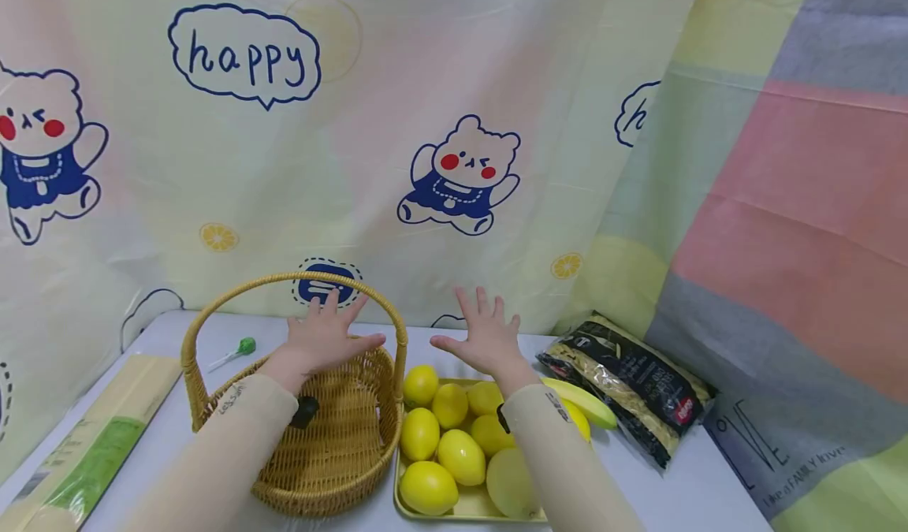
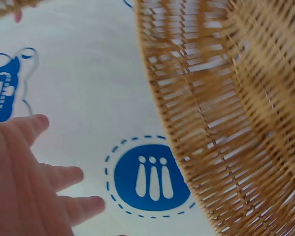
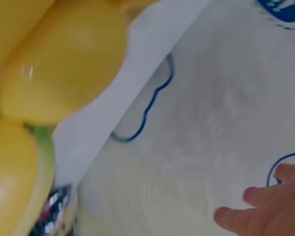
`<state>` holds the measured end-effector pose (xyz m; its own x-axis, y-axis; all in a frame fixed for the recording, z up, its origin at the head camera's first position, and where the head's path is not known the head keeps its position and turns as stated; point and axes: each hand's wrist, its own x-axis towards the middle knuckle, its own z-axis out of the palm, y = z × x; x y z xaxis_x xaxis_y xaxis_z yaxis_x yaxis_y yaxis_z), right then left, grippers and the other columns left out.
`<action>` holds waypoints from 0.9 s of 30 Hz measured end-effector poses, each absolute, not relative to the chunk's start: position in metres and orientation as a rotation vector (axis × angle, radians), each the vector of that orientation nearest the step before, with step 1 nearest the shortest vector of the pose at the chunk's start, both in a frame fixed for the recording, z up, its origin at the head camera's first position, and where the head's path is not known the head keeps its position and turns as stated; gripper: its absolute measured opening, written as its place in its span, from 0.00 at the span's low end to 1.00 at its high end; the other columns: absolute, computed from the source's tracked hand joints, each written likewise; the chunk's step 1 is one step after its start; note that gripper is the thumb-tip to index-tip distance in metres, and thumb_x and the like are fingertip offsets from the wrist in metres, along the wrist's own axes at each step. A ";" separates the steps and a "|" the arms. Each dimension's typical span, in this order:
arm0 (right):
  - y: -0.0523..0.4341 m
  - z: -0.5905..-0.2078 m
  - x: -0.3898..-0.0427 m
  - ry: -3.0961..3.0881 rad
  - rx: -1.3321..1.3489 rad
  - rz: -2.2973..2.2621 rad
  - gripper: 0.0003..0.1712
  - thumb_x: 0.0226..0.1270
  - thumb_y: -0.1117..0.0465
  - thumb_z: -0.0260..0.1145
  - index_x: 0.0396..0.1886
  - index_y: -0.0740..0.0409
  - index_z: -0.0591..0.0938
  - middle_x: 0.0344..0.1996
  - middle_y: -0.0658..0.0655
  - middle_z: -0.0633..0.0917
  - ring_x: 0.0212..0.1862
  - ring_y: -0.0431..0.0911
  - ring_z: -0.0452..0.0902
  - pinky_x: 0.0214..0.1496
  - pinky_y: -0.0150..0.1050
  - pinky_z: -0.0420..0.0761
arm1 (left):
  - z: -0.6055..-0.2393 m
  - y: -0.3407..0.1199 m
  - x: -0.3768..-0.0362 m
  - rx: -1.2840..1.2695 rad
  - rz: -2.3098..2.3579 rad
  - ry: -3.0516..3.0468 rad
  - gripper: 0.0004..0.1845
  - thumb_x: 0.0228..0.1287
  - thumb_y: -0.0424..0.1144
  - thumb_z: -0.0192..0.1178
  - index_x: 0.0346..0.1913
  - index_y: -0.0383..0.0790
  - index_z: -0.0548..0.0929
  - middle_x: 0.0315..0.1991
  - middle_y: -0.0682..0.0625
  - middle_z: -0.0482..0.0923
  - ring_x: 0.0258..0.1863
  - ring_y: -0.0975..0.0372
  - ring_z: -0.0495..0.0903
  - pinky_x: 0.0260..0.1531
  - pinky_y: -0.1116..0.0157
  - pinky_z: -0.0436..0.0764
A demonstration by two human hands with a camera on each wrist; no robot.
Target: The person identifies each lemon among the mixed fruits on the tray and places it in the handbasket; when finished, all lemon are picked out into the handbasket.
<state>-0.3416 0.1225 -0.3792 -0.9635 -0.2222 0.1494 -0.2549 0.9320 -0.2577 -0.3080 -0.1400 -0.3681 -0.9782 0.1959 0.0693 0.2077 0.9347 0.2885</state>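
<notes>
Both hands hover above the table, palms down, fingers spread, holding nothing. My left hand [image 1: 328, 332] is over the back of a wicker basket [image 1: 333, 445], just under its arched handle [image 1: 284, 281]; the left wrist view shows its fingers [image 2: 49, 182] beside the basket weave [image 2: 226, 113]. My right hand [image 1: 485, 336] is over the far edge of a yellow tray [image 1: 468, 510] filled with several lemons [image 1: 461, 456]. The right wrist view shows a lemon [image 3: 63, 64] close by and the fingertips [image 3: 258, 204] against the cloth.
A banana [image 1: 582, 403] lies on the tray's right side, next to a dark packet of noodles [image 1: 627, 386]. A green lollipop [image 1: 237, 351] and a flat green-and-beige packet [image 1: 92, 445] lie at the left. A cartoon bear curtain [image 1: 454, 122] hangs close behind.
</notes>
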 end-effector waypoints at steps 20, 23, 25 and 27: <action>0.164 -0.379 -0.234 -2.546 0.379 2.043 0.47 0.64 0.47 0.59 0.74 0.39 0.41 0.73 0.60 0.48 0.72 0.62 0.39 0.67 0.64 0.49 | -0.371 -0.182 -0.169 -0.455 -1.184 -2.702 0.34 0.65 0.55 0.52 0.71 0.50 0.57 0.68 0.43 0.60 0.65 0.45 0.62 0.58 0.39 0.61; 0.166 -0.382 -0.217 -2.493 0.323 2.113 0.46 0.64 0.47 0.59 0.73 0.40 0.43 0.72 0.61 0.51 0.72 0.63 0.43 0.67 0.63 0.51 | -0.381 -0.192 -0.156 -0.384 -1.267 -2.578 0.30 0.66 0.46 0.54 0.69 0.51 0.59 0.63 0.45 0.68 0.60 0.52 0.69 0.53 0.43 0.69; 0.167 -0.385 -0.208 -2.456 0.297 2.156 0.45 0.65 0.48 0.58 0.73 0.40 0.43 0.72 0.62 0.52 0.71 0.64 0.44 0.67 0.64 0.52 | -0.388 -0.199 -0.151 -0.340 -1.296 -2.470 0.29 0.64 0.39 0.55 0.68 0.51 0.62 0.59 0.49 0.72 0.56 0.61 0.72 0.51 0.56 0.73; 0.166 -0.387 -0.201 -2.434 0.278 2.180 0.44 0.65 0.48 0.57 0.74 0.41 0.43 0.72 0.63 0.52 0.71 0.65 0.45 0.66 0.64 0.53 | -0.395 -0.205 -0.147 -0.291 -1.302 -2.374 0.29 0.63 0.34 0.55 0.67 0.50 0.64 0.54 0.58 0.74 0.52 0.71 0.73 0.48 0.69 0.72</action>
